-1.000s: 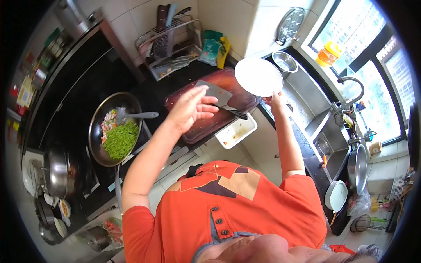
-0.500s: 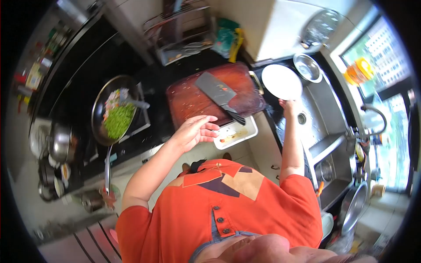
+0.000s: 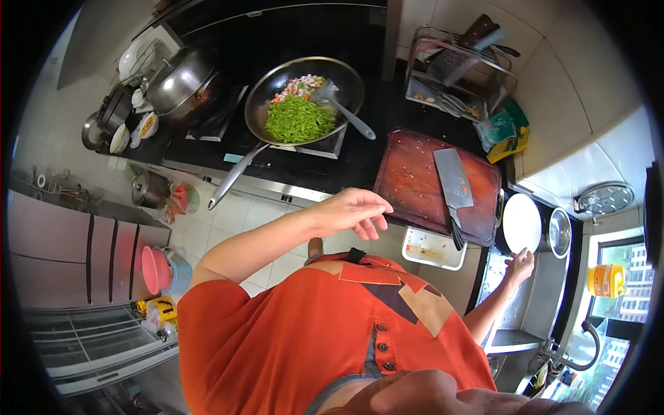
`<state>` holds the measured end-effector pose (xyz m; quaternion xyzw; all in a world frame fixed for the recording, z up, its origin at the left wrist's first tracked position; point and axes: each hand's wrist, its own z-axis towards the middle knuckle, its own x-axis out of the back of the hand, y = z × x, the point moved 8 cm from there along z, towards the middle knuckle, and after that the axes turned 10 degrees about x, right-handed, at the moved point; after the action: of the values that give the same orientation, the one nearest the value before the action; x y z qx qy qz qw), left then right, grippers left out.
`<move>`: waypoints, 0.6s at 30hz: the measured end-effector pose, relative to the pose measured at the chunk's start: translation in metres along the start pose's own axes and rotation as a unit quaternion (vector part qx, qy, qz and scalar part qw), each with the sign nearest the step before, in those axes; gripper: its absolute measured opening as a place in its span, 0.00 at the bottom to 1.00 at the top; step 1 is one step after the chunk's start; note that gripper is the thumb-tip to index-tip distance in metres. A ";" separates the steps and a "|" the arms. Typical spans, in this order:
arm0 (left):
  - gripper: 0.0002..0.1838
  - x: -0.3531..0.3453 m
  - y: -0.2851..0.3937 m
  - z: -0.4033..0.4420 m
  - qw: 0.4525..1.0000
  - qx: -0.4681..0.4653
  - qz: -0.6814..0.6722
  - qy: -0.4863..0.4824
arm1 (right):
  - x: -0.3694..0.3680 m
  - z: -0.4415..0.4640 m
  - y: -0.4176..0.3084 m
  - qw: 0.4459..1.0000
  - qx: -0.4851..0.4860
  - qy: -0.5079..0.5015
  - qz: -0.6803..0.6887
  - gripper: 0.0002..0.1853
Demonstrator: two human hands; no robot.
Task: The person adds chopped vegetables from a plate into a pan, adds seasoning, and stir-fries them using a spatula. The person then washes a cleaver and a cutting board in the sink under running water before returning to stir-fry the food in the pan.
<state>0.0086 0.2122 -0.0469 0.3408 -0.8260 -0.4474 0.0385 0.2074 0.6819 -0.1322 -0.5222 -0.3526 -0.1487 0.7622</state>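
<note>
My left hand [image 3: 358, 213] hovers in front of the cutting board, held in the air with fingers loosely bent and apart, holding nothing. By the sink, my right hand [image 3: 520, 265] is at the near edge of a white plate [image 3: 522, 223]; its fingers are loosely curled, and I cannot tell whether they touch the rim. A cleaver [image 3: 454, 181] lies on the reddish-brown cutting board [image 3: 409, 176], its dark handle pointing toward me. Below the board's near edge is a white tray [image 3: 436, 257] with food scraps.
On the stove stands a wok [image 3: 257, 104] with chopped green vegetables [image 3: 299, 119], diced pink and orange pieces and a grey spatula [image 3: 354, 120]. A large metal pot [image 3: 181, 84] is left of it. Further right are a metal bowl [image 3: 559, 233], a faucet [image 3: 591, 349] and a knife rack [image 3: 453, 72].
My view has swung left toward the stove, bringing the wok nearer the middle. The plate stays beside the board and bowl. My right hand overlaps the plate less than before.
</note>
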 end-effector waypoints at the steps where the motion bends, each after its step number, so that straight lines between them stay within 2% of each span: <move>1: 0.17 0.008 0.003 -0.012 1.000 -0.004 0.024 0.006 | -0.003 -0.009 -0.023 0.998 0.025 -0.014 0.047 0.19; 3: 0.15 0.026 0.009 -0.031 0.999 -0.013 0.029 0.018 | -0.031 -0.020 -0.068 0.990 0.077 -0.096 0.074 0.18; 5: 0.14 0.046 0.017 -0.049 0.995 -0.045 0.078 0.034 | -0.070 -0.039 -0.122 0.958 0.192 -0.146 0.155 0.16; 7: 0.13 0.064 0.026 -0.069 0.993 -0.070 0.078 0.044 | -0.090 -0.091 -0.212 0.929 0.312 -0.185 0.068 0.14; 9: 0.12 0.089 0.031 -0.084 0.991 -0.089 0.084 0.048 | -0.107 -0.140 -0.279 0.907 0.337 -0.205 0.147 0.11; 11: 0.11 0.116 0.034 -0.100 0.990 -0.109 0.072 0.061 | -0.115 -0.191 -0.348 0.879 0.378 -0.271 0.100 0.10; 12: 0.11 0.130 0.034 -0.107 0.988 -0.113 0.078 0.072 | -0.122 -0.210 -0.374 0.860 0.409 -0.266 0.148 0.10; 13: 0.10 0.145 0.032 -0.114 0.986 -0.116 0.083 0.082 | -0.128 -0.228 -0.396 0.838 0.438 -0.262 0.194 0.09; 15: 0.07 0.176 0.021 -0.121 0.984 -0.122 0.083 0.101 | -0.151 -0.253 -0.424 0.835 0.397 -0.317 0.213 0.09; 18: 0.06 0.214 0.008 -0.129 0.983 -0.140 0.075 0.093 | -0.172 -0.281 -0.454 0.820 0.434 -0.302 0.219 0.08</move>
<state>-0.1111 -0.0049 -0.0153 0.3089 -0.7714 -0.5206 0.1962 -0.0768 0.2182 0.0050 -0.2196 -0.4692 0.3560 0.7778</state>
